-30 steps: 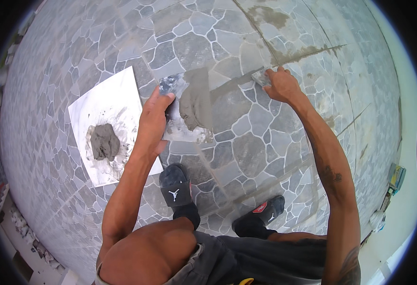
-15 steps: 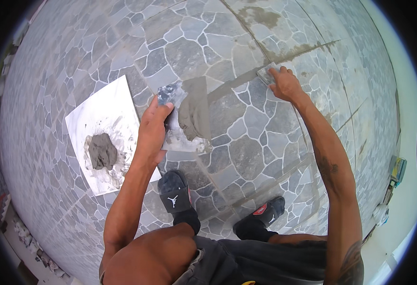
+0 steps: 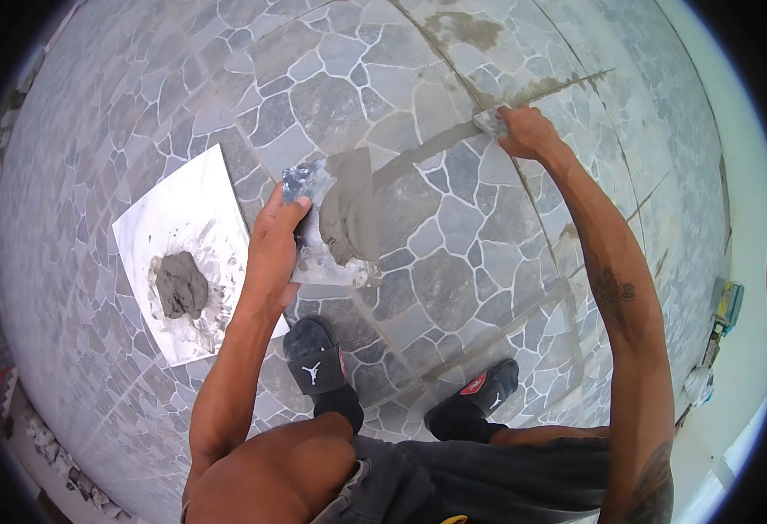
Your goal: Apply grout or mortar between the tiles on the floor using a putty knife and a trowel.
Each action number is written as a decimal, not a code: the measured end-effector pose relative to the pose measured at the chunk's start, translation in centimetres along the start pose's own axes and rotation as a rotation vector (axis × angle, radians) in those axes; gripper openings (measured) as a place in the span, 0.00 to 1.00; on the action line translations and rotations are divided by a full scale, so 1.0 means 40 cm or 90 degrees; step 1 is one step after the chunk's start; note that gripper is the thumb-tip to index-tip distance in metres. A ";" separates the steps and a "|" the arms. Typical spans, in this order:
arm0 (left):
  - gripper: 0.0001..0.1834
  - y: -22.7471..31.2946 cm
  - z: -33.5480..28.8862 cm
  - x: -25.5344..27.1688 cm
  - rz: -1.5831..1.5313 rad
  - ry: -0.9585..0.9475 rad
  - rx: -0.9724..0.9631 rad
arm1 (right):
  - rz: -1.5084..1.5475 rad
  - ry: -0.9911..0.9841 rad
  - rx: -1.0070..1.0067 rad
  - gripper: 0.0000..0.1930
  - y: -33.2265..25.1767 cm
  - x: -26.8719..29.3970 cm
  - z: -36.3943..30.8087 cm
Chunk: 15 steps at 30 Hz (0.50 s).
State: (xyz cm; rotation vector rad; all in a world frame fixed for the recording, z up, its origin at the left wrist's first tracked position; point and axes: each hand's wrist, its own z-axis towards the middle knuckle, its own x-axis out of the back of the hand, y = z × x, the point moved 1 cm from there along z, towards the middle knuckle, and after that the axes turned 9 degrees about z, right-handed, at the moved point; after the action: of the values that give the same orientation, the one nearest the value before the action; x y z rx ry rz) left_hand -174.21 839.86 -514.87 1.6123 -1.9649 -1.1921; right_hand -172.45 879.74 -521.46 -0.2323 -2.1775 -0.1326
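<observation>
1. My left hand (image 3: pixel 272 253) is clamped on the near edge of a flat metal plate (image 3: pixel 318 229), thumb on top. I hold it about level, so the smear of wet grey mortar (image 3: pixel 348 210) on it does not slide off.
2. My right hand (image 3: pixel 528 131) is stretched far out, fingers closed around a small tool (image 3: pixel 491 120) that I cannot make out well. Its tip sits on the grey-filled joint (image 3: pixel 427 150) between the stone-pattern tiles (image 3: pixel 453 227).
3. The two hands are well apart. The plate hangs near the dark, filled stretch of the joint, which keeps the mortar within reach of the working hand.
4. To my left, a pale square board (image 3: pixel 183 236) lies flat on the tiles. It carries a lump of the same mortar (image 3: pixel 180 285), set aside from the joint.
5. I am crouched. My two black sandals, left (image 3: pixel 316 360) and right (image 3: pixel 480 395), are planted on the tiles below the plate, short of the joint under my right hand.
</observation>
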 end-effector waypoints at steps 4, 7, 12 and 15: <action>0.23 -0.010 -0.007 -0.024 0.016 0.001 0.013 | 0.039 0.290 -0.006 0.16 -0.041 -0.047 -0.029; 0.22 0.002 -0.014 -0.037 0.031 0.042 0.031 | -0.064 -0.141 0.042 0.17 -0.067 0.041 -0.018; 0.29 -0.043 -0.014 -0.041 0.020 -0.006 0.029 | 0.045 0.169 0.047 0.15 -0.032 -0.071 -0.049; 0.39 -0.036 -0.021 -0.052 0.051 -0.017 0.049 | 0.029 0.055 0.046 0.18 -0.026 -0.037 -0.043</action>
State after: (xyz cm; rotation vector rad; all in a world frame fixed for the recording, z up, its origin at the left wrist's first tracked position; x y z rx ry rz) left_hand -172.05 841.45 -514.95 1.5455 -2.0962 -1.1259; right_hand -170.45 878.26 -521.68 -0.2306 -2.0851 -0.0378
